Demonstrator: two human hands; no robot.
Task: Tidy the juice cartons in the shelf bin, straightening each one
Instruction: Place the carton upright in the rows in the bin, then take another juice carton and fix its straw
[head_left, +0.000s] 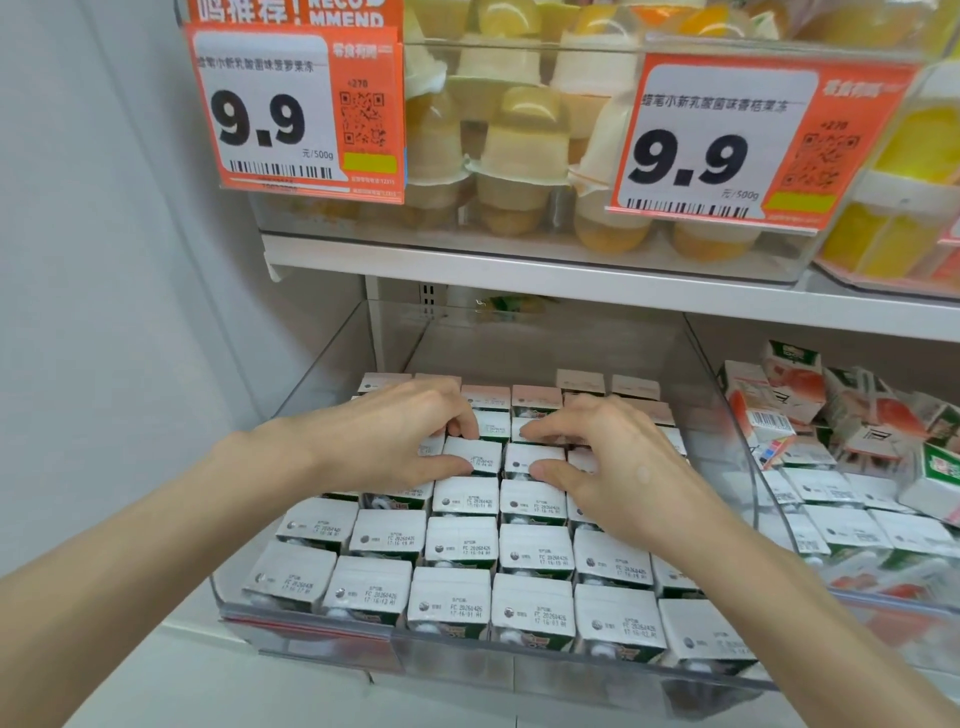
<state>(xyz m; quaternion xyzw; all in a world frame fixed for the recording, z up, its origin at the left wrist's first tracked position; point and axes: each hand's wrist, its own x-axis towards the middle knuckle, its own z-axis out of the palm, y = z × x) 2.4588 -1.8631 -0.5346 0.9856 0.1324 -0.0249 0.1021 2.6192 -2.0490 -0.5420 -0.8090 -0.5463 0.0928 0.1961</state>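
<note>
Both hands in on the juice cartons (460, 545)

They stand upright in rows in the clear bin (724, 415), tops up, date print "FC 20260426" facing me. My left hand (395, 441) pinches a middle carton (475, 457) and my right hand (613, 457) pinches the next carton (535, 457) beside it. The side bin (852, 597) on the right has them jumbled. The orange tags (296, 109) above read 9.9 元/500g.

Clear, glossy plastic in the shelf bin (723, 405), smooth, with soft reflections on the walls. Matt white paperboard on the tops of the juice cartons (460, 543), smooth and flat. Shiny printed paper on the price tags (270, 117), orange and white. Thin translucent plastic for the jelly cups (522, 145). Smooth white shelf board (519, 270), probably painted metal, slightly glossy. Matt, even paint on the wall (104, 260) at left.
</note>
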